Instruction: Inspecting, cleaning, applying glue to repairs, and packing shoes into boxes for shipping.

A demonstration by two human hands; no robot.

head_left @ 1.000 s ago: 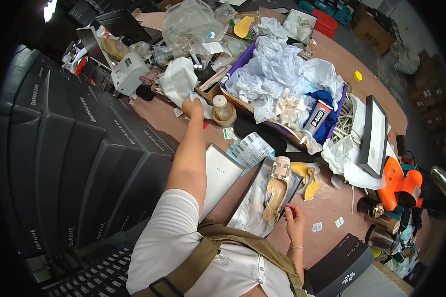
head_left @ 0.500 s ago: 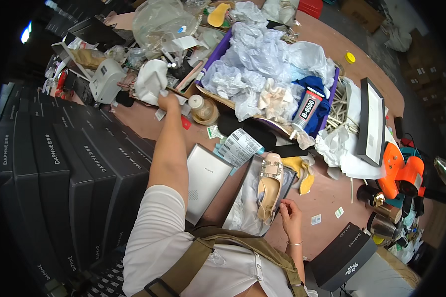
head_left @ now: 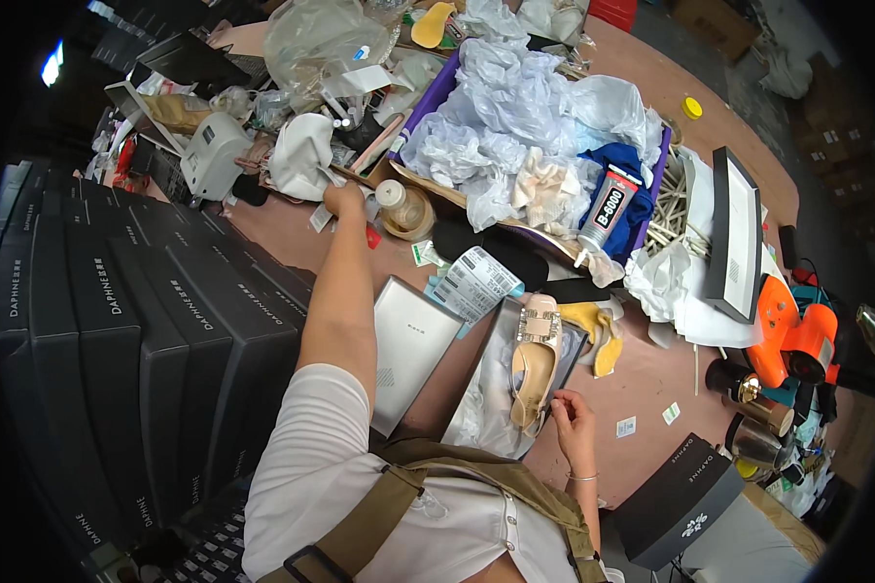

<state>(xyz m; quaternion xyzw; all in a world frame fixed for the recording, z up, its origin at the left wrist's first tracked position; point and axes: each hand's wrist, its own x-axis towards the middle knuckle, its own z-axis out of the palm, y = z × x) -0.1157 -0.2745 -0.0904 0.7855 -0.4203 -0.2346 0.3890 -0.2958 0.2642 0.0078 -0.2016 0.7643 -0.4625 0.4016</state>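
My left hand [head_left: 343, 199] reaches far out at the back left, its fingers closed on a corner of a crumpled white cloth [head_left: 301, 155]. Nearer to me, an open shoebox [head_left: 476, 386] holds white tissue paper and a beige slingback shoe [head_left: 535, 367] with a jewelled buckle, lying sole down. The fingers of my right hand [head_left: 575, 425] are curled at the box's right rim beside the shoe's heel. Left of the box lies a silver-grey box lid [head_left: 413, 355]. A printed label sheet [head_left: 473, 285] rests behind the lid.
A purple-edged bin [head_left: 663, 165] heaped with white plastic, a glue tube [head_left: 610, 209] on top, stands at the back. Dark shoeboxes [head_left: 107, 340] are stacked left. A jar [head_left: 404, 210], an orange heat gun [head_left: 807, 340], an upright box lid [head_left: 729, 238] and a closed dark box [head_left: 679, 500] surround me.
My left hand has drawn slightly to the right, and the cloth's corner has shifted with it. The right hand stays by the shoebox. The whole view has shifted a little.
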